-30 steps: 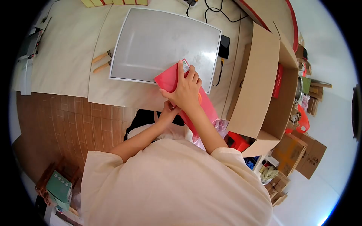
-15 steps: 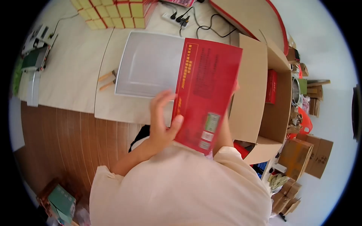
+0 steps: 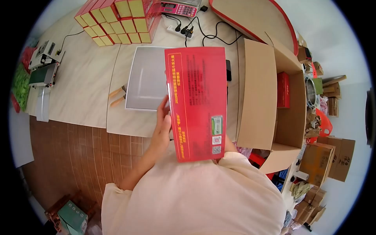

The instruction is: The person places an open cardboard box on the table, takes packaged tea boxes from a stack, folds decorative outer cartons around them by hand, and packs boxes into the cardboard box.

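Note:
A red gift box (image 3: 199,102) with yellow lettering, a green label and QR codes is held upright before my chest. My left hand (image 3: 161,127) is closed at its left edge, with the fingers partly behind it. The box hides my right hand; only a bit of that forearm (image 3: 230,146) shows at the lower right edge. Behind the box lies a grey flat panel with a white rim (image 3: 145,82) on the table. To the right stands an open cardboard carton (image 3: 256,94) with another red box (image 3: 283,90) inside.
Several red-and-yellow boxes (image 3: 117,23) are stacked at the back left. A pink keypad device (image 3: 179,9) and a power strip (image 3: 181,33) with cables lie behind. Wooden-handled tools (image 3: 117,97) lie left of the panel. A machine (image 3: 44,66) stands far left; cartons (image 3: 316,163) stand right.
The red box has turned from a tilt to nearly upright and shifted left. My left hand has gone from spread fingers to gripping its edge. My right hand's edge has gone out of sight.

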The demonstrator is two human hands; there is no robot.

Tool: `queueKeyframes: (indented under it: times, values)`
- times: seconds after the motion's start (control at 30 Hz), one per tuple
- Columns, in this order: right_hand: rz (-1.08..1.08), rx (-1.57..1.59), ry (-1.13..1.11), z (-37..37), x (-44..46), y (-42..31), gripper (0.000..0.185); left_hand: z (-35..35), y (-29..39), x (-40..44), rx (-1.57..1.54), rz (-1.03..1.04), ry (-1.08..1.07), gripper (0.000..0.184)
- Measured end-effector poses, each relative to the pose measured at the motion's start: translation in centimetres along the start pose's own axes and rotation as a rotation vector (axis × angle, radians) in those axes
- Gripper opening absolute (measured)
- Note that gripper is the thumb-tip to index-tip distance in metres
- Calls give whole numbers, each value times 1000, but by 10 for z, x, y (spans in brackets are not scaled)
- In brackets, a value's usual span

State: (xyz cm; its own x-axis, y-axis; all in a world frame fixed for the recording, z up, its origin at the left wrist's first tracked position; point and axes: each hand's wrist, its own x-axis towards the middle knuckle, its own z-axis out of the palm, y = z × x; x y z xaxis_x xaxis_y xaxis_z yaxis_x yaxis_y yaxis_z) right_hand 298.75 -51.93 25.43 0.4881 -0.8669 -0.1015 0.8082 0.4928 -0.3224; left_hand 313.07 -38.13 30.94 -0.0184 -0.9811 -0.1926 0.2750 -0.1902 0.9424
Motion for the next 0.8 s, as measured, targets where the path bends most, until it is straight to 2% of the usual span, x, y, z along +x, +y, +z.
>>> queueKeyframes:
  times: [0.17,0.23,0.33,0.37,0.4,0.47,0.6,0.8]
  values:
    - [-15,-53,18,8,7,-2,50,3,11,7,-15,68,33,63]
    - [-34,-93,19,17,12,-5,48,4,8,12,114,92,109,62]
    - [-60,-219,89,29,26,-11,48,-2,9,22,21,120,131,60]
    - [18,-112,-122,12,36,-16,48,-2,13,22,-32,117,144,60]
    - [15,-74,-144,10,42,-19,48,-3,15,23,-36,79,152,60]
    - [-19,-53,-108,13,41,-16,49,-4,21,29,41,190,129,60]
    - [-61,-17,-59,8,26,-7,50,-3,27,37,131,258,124,58]
    - [-81,-24,-52,10,34,-10,53,2,32,40,108,168,65,58]
